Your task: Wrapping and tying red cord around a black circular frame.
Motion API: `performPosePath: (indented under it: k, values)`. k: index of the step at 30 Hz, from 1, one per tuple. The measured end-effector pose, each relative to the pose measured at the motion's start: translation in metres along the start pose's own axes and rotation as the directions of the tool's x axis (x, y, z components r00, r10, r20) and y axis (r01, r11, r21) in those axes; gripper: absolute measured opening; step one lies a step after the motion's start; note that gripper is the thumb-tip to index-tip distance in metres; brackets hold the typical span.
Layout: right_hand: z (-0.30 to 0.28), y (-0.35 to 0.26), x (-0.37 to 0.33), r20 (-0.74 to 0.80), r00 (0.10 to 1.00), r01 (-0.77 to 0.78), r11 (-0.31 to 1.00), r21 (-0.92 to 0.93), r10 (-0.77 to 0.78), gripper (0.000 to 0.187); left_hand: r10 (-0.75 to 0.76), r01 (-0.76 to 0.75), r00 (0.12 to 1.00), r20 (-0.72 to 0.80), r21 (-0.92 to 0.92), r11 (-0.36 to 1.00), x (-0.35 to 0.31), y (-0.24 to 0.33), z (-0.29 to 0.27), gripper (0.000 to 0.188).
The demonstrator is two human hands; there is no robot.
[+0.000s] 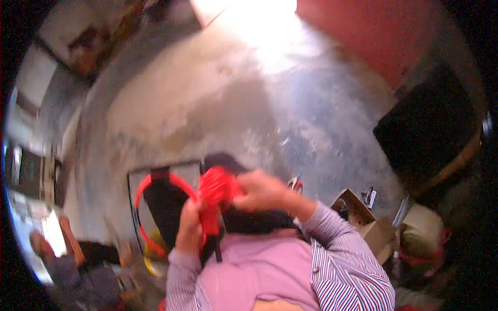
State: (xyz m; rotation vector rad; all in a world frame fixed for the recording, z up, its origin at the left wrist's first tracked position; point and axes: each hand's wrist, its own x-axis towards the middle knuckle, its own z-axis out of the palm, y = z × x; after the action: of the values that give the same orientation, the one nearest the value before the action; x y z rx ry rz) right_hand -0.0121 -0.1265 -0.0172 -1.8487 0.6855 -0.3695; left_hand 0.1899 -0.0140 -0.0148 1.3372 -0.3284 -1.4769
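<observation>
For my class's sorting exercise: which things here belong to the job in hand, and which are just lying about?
Probably in use:
red bundle, in left hand and right hand
red loop beside left hand

Probably lying about:
scissors
open cardboard box

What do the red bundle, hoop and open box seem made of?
Bundle: perhaps shiny plastic ribbon or cord, from its streaky highlights; blur leaves it open. Hoop: probably smooth plastic, given its bright red stretches. Box: likely matte cardboard, brown with thin flaps.

Blurred bright red bundle (216,187) beside red hoop (138,210)
</observation>
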Motion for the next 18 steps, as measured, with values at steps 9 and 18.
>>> performPosePath:
  k: [9, 18]
  values:
    - [-0.06, 0.048, -0.048, -0.199, 0.951, -0.102, 0.847, 0.521, 0.237, 0.033, -0.027, 0.028, 1.0, 0.008, -0.115, 0.993, -0.009, 0.008, -0.008, 0.015]
    - [-0.072, 0.005, -0.087, -0.139, 0.943, -0.254, 0.925, 0.282, 0.302, 0.03, -0.039, 0.053, 0.996, 0.082, -0.182, 0.982, -0.022, 0.01, -0.019, 0.014]
